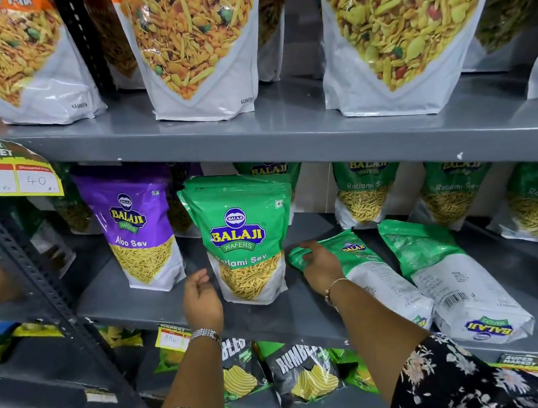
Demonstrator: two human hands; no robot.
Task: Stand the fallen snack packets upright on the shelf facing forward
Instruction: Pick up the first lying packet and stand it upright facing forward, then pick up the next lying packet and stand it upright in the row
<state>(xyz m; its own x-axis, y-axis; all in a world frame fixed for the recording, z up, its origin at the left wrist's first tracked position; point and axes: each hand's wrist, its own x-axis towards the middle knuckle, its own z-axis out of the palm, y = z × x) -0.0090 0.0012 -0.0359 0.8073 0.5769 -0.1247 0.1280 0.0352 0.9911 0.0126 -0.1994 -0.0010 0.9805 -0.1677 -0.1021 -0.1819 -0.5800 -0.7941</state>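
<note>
Two fallen Ratlami Sev packets lie flat on the grey metal shelf [156, 299], back side up: the nearer fallen packet [371, 279] and, just beside it to the right, the second fallen packet [451, 282], its barcode panel and upside-down logo turned toward the shelf edge. Both are glossy pouches, green at the far end and white at the near end, with creased, shiny film.

An upright green Ratlami Sev packet [248, 238] is seen between the two hands, facing forward; to its left an upright purple Aloo Sev packet [139, 229] is stood. More green packets are ranged behind along the back. On the shelf above, large namkeen mix pouches [197, 44] are lined up, and a yellow price tag [9, 176] is hung from its edge. Black wafer bags [301, 372] are stacked below.

The right hand [320, 262] is laid palm down on the green end of the nearer fallen packet, its grip closed on the crumpled corner. The left hand [201, 299] is held half-open just beside the upright green packet, fingers curled, nothing held. Both wrists are banded, and floral sleeves are worn.
</note>
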